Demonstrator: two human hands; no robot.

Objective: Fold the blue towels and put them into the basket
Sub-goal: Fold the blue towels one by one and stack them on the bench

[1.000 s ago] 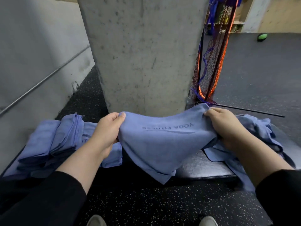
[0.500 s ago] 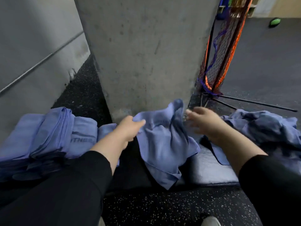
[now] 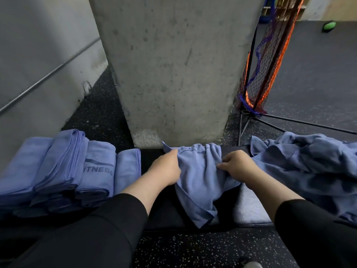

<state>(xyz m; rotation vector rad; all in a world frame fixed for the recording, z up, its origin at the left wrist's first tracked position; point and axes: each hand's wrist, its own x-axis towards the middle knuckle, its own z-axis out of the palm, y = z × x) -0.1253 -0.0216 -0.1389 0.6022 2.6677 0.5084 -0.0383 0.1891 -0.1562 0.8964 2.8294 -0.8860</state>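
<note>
A blue towel (image 3: 199, 176) lies bunched on the black padded bench (image 3: 249, 207), its lower corner hanging over the front edge. My left hand (image 3: 166, 169) grips its left edge. My right hand (image 3: 235, 165) pinches its right side, fingers curled into the cloth. Several folded blue towels (image 3: 77, 165) lie stacked side by side at the left. A crumpled heap of unfolded blue towels (image 3: 309, 167) sits at the right end of the bench. No basket is in view.
A concrete pillar (image 3: 173, 70) rises right behind the bench. A folded net on a black stand (image 3: 257, 84) leans at its right. A grey wall (image 3: 38, 64) runs along the left. The floor is speckled black rubber, with a green ball (image 3: 329, 26) far off.
The towel was held spread wide in the air; my hands came together and lowered it onto the bench, where it now lies narrower and bunched. The camera tilted down.
</note>
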